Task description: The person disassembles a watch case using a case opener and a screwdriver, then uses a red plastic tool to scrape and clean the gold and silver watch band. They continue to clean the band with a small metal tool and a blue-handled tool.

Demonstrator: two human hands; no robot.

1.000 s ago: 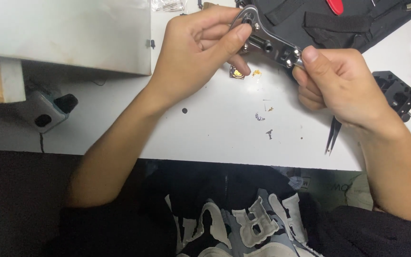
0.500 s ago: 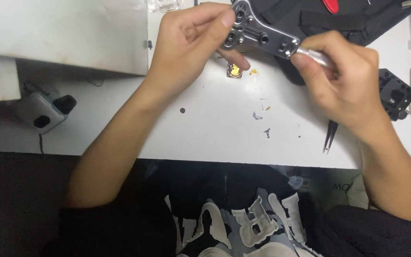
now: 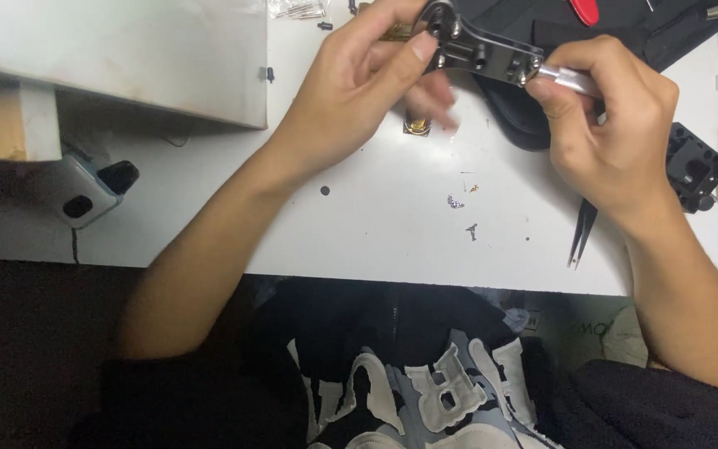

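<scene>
Both forearms are reaching up over the white table [image 3: 376, 224]. The left hand [image 3: 351, 91] is pinching the round end of a dark metal wrench-like tool [image 3: 479, 51], held above the table. The right hand [image 3: 608, 125] is curling closed around the tool's smooth silver handle [image 3: 571, 79]. Below the tool, a small brass part [image 3: 416, 126] is lying; black tweezers [image 3: 582, 233] are resting right of it.

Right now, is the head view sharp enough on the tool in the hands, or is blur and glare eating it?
Head view: the black tool reads fairly sharp with small highlights on its screws; left hand fingers beneath it are motion-blurred; right hand is sharp; the white table is bright and evenly lit, not blown out.
</scene>
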